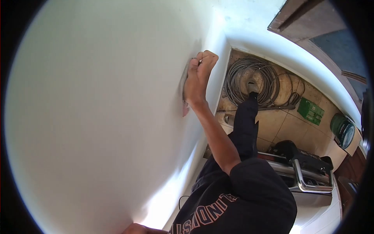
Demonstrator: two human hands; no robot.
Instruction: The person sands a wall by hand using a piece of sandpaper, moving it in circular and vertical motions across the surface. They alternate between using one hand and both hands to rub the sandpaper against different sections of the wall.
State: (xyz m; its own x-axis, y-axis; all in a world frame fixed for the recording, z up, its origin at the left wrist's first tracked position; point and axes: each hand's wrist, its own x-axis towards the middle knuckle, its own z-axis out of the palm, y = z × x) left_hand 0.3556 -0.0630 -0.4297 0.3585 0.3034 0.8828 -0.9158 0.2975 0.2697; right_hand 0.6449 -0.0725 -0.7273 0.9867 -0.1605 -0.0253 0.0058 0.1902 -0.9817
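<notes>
Flat sheet [185, 110], perhaps sandpaper, is at the pale wall [105, 109], mostly covered by the person's right hand [200, 76]. That hand's fingers are curled in and appear to grip it, the thumb lying along its upper part. The left hand [134, 229] is near the wall at the bottom edge of the view, cut off; whether its fingers are wide or closed cannot be told.

A loose or uneven grip could let the sheet slip, and pressing through one edge could score the surface. Underfoot, one foot [251, 86] is amid the coiled cable [233, 80], so a careless step could snag a loop and upset the balance.

The sheet's long axis runs roughly up and down the view, slightly tilted, its pinkish end pointing down past the wrist.
</notes>
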